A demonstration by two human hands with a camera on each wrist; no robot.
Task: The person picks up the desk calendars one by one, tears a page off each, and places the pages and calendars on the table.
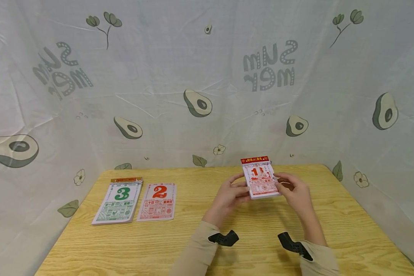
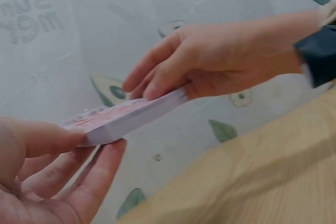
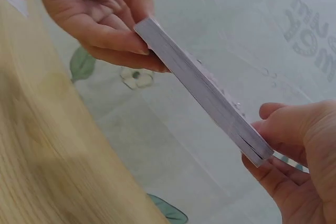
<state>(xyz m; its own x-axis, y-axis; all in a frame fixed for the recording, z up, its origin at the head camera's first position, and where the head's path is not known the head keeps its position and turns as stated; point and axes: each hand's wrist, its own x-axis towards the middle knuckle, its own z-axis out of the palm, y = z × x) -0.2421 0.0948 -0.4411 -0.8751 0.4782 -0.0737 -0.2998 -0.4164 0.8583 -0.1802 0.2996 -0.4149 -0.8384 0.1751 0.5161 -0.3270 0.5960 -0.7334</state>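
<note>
Calendar pad (image 1: 257,179) raised above the surface (image 1: 124,249), between left hand (image 1: 229,194) and right hand (image 1: 294,191). From the head, full view of the printed face, plus a pad with a green "3" (image 1: 119,203) well off to the left of both hands, and a loose sheet with a red "2" (image 1: 157,203) just beside it, on the side nearer the hands. From the right wrist, by contrast, thick page edges, with a dark slit between layers close to the right hand; from the left wrist, left fingertips under the block. Whitish and thick in look, with a red header strip at the end away from the hands, red print, a large red "1" and further red marks too unclear to read. Pinched at the left side by the left hand, thumb above, fingers beneath; pinched at the right side by the right hand, thumb on the face, fingers partly curled under.
</note>
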